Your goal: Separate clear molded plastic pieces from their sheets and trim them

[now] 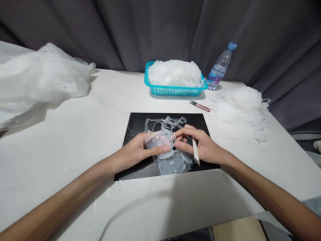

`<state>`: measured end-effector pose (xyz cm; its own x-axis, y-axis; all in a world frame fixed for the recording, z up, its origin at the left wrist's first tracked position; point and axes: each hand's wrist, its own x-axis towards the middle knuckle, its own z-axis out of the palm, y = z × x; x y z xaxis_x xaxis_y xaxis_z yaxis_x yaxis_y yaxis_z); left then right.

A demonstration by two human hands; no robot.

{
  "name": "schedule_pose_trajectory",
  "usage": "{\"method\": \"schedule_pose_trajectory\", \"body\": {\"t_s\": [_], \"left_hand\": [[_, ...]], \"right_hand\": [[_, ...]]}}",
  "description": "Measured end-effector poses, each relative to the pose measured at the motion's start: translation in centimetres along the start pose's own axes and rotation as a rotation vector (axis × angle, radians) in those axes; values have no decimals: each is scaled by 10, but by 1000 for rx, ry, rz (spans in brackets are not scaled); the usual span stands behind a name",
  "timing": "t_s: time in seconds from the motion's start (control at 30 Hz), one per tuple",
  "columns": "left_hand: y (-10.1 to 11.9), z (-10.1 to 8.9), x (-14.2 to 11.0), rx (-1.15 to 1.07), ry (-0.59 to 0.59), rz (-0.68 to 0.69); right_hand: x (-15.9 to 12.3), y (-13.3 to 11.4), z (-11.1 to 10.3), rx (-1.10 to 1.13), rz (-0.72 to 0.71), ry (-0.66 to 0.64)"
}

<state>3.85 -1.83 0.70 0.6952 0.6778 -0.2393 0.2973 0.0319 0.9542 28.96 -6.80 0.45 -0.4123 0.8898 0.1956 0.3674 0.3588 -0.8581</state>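
Observation:
My left hand (150,145) is closed around a translucent, rubbery moulded piece (164,142) with small holes and marks, its thumb lying across the near side. Against the right edge of that piece are the fingertips of my right hand (194,142), drawn together. A pale, stick-like tool (196,152) is tucked in the right hand; its working end is hidden. Under both hands lies a black mat (137,172). More clear moulded sheet (172,165) rests on it below the held piece, and thin clear trimmings (173,122) are heaped behind.
A turquoise basket (175,90) full of whitish translucent pieces stands at the back. Beside it are a water bottle (217,72) and thread snips with a pink handle (200,106). A loose pile of translucent pieces (243,110) lies right, a large plastic bag (45,77) left.

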Motion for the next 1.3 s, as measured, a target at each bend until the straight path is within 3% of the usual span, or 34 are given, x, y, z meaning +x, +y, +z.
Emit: {"method": "schedule_pose_trajectory", "body": {"t_s": [0.2,0.33,0.47,0.57,0.73,0.9,1.1,1.3], "left_hand": [[4,8,0,-126,-15,7],[4,24,-2,-216,61,-33],[6,41,-6,-92,-77,-71],[5,38,-5,-47,-110,-43],[0,19,-2,-64,-2,6],[1,17,-3,-28,28,63],[3,23,-2,39,18,78],[-1,25,0,40,86,79]], "right_hand": [[1,4,2,-21,-42,62],[3,5,13,-160,-3,206],[10,11,28,-305,123,303],[13,14,26,-276,128,260],[6,16,7,-101,35,122],[-1,14,1,-52,-12,266],[1,5,3,-59,-110,45],[3,7,2,-147,-115,134]]}}
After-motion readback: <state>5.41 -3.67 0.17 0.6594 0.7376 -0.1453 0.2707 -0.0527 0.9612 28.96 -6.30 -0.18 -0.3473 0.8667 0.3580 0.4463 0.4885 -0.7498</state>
